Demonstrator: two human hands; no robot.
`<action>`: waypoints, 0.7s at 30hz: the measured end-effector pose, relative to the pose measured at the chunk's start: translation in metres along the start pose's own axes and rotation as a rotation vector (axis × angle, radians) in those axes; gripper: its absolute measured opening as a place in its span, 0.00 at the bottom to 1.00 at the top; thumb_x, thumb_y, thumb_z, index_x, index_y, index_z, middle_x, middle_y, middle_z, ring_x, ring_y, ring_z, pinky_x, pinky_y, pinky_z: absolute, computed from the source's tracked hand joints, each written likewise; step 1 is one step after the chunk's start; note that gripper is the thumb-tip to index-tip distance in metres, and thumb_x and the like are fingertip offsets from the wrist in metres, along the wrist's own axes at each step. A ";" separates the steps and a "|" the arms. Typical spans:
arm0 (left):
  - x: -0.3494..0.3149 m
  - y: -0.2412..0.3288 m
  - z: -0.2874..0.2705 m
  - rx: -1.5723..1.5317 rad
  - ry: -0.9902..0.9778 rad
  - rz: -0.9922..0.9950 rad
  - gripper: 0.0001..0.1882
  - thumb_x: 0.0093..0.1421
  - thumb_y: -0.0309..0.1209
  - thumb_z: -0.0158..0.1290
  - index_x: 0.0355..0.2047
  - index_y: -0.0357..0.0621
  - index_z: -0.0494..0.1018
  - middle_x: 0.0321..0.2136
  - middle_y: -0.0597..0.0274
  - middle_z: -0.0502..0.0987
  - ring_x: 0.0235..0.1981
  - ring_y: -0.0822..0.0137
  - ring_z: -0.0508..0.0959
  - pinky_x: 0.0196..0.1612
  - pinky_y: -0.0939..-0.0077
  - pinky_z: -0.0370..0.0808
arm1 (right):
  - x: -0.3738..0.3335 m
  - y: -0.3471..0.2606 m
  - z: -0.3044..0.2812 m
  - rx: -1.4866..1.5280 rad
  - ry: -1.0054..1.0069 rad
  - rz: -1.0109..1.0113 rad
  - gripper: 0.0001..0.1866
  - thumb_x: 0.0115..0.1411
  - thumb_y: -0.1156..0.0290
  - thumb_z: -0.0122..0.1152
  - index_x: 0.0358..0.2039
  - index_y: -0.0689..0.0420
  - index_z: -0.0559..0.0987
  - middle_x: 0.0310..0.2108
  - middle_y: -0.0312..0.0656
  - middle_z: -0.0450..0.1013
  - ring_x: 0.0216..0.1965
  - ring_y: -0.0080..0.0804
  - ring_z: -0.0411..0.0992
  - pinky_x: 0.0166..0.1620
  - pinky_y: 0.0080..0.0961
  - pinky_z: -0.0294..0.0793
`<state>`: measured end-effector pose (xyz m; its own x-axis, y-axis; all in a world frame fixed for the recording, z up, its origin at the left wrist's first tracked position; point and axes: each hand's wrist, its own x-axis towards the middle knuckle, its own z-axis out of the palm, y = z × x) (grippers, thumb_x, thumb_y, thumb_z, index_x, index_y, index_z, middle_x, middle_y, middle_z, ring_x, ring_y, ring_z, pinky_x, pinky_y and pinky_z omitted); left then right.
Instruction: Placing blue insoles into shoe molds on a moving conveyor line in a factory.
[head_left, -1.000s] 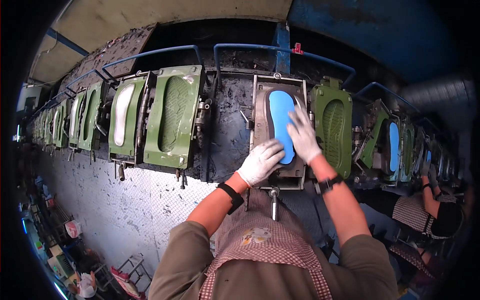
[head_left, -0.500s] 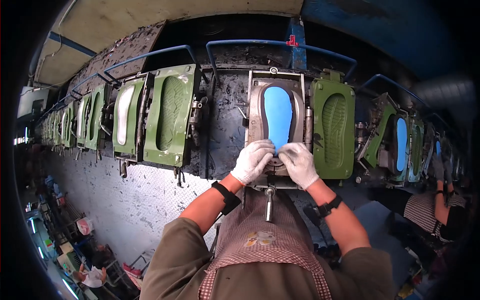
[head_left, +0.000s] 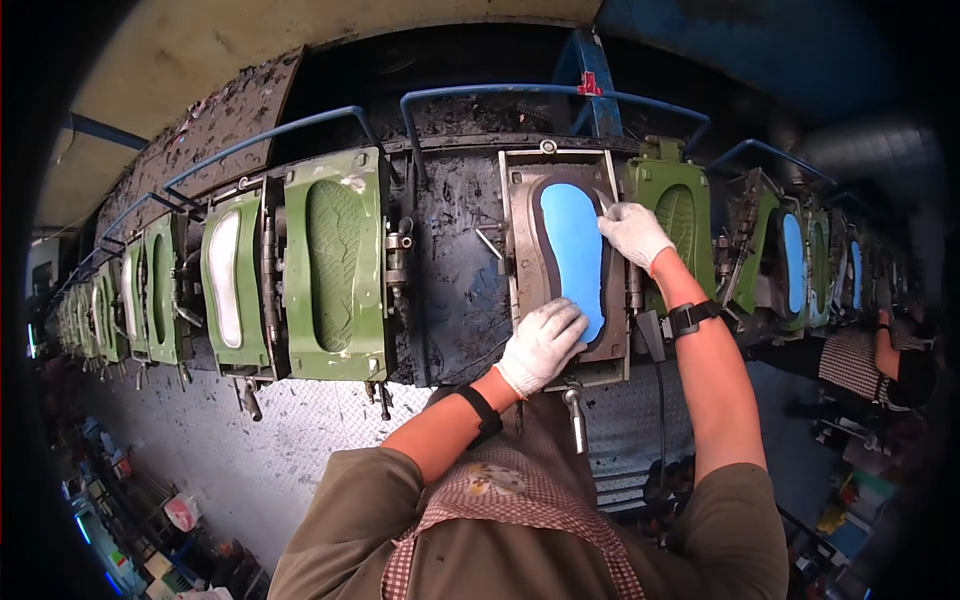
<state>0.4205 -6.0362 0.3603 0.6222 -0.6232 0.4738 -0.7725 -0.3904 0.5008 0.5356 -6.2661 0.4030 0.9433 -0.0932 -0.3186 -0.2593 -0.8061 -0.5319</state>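
Both gloved hands are working on the blue sole (head_left: 572, 252), which is lying in the cavity of the open grey mould (head_left: 521, 262) at the middle of the long machine bench (head_left: 455, 290). The left hand (head_left: 541, 345) is pressing flat on the lower end of the sole, near the mould's bottom edge, fingers spread and not clasping anything. The right hand (head_left: 633, 233) is sitting up at the sole's upper right edge, fingers pinched together over the rim where sole meets mould; whether it is actually gripping the edge or a small tool there, I cannot tell from here. A black wristband (head_left: 480, 414) is showing on the left forearm, a black watch (head_left: 692, 318) on the right. Just beside the mould's right edge a green mould lid (head_left: 679, 218) is standing open, and to the left, across a dirty black stretch of the bench, another green mould (head_left: 335, 266) is hanging open with its tread pattern showing. Further left a mould holding a white sole (head_left: 224, 277) is waiting in the row. Along the right end of the bench more blue soles (head_left: 794, 262) are sitting in their moulds, and a second person (head_left: 885, 358) in a checked apron is working there, well apart. A blue pipe rail (head_left: 480, 94) is arching above the bench's far edge.
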 end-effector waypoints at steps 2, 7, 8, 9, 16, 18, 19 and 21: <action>0.000 -0.002 -0.002 -0.020 0.015 -0.005 0.23 0.51 0.34 0.63 0.47 0.42 0.72 0.46 0.56 0.73 0.52 0.54 0.72 0.55 0.61 0.70 | -0.003 -0.002 0.005 -0.081 0.112 -0.067 0.22 0.56 0.54 0.54 0.30 0.65 0.80 0.36 0.61 0.76 0.44 0.58 0.73 0.49 0.43 0.72; -0.002 -0.008 -0.008 -0.027 -0.054 0.055 0.22 0.52 0.32 0.62 0.47 0.41 0.72 0.46 0.56 0.73 0.52 0.54 0.73 0.54 0.61 0.71 | -0.018 -0.008 0.004 0.013 0.159 -0.072 0.20 0.55 0.55 0.54 0.34 0.62 0.79 0.36 0.60 0.76 0.41 0.58 0.74 0.46 0.43 0.73; -0.001 -0.008 -0.009 -0.024 -0.054 0.047 0.22 0.52 0.32 0.62 0.47 0.41 0.72 0.46 0.56 0.73 0.52 0.54 0.73 0.54 0.61 0.71 | -0.021 -0.012 0.006 0.014 0.152 -0.076 0.20 0.55 0.55 0.54 0.34 0.62 0.79 0.36 0.60 0.76 0.41 0.58 0.74 0.46 0.43 0.73; -0.001 -0.009 -0.010 -0.016 -0.047 0.050 0.22 0.52 0.32 0.61 0.47 0.41 0.72 0.46 0.55 0.73 0.52 0.54 0.73 0.54 0.62 0.72 | -0.024 -0.016 0.009 -0.055 0.223 -0.073 0.20 0.56 0.56 0.53 0.36 0.61 0.79 0.34 0.59 0.76 0.40 0.57 0.74 0.46 0.42 0.73; -0.002 -0.006 -0.005 0.031 -0.021 0.052 0.21 0.51 0.30 0.62 0.46 0.40 0.73 0.45 0.54 0.74 0.50 0.52 0.75 0.52 0.61 0.73 | -0.032 -0.057 0.046 -0.013 0.607 -0.575 0.24 0.58 0.57 0.56 0.52 0.56 0.73 0.55 0.46 0.67 0.57 0.48 0.64 0.59 0.42 0.65; 0.002 -0.001 -0.005 0.037 -0.005 0.062 0.21 0.51 0.30 0.62 0.46 0.39 0.74 0.45 0.54 0.74 0.50 0.52 0.75 0.53 0.61 0.73 | -0.011 -0.066 0.057 -0.343 0.530 -0.600 0.20 0.57 0.59 0.56 0.47 0.56 0.74 0.51 0.46 0.68 0.55 0.47 0.64 0.60 0.42 0.62; 0.001 -0.002 -0.005 0.048 -0.006 0.059 0.21 0.51 0.30 0.62 0.46 0.39 0.74 0.45 0.54 0.74 0.50 0.52 0.75 0.53 0.61 0.73 | -0.009 -0.066 0.060 -0.300 0.506 -0.574 0.19 0.58 0.60 0.55 0.46 0.57 0.75 0.51 0.46 0.68 0.55 0.47 0.64 0.59 0.43 0.62; -0.003 -0.004 -0.003 0.027 -0.019 0.053 0.22 0.51 0.31 0.63 0.46 0.39 0.74 0.45 0.53 0.74 0.50 0.52 0.75 0.53 0.60 0.73 | -0.005 -0.065 0.066 -0.252 0.484 -0.550 0.18 0.58 0.60 0.54 0.45 0.58 0.75 0.51 0.46 0.68 0.55 0.47 0.64 0.59 0.44 0.62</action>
<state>0.4218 -6.0307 0.3596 0.5778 -0.6560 0.4857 -0.8077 -0.3741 0.4557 0.5345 -6.1744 0.3870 0.9231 0.1610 0.3492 0.2732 -0.9137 -0.3010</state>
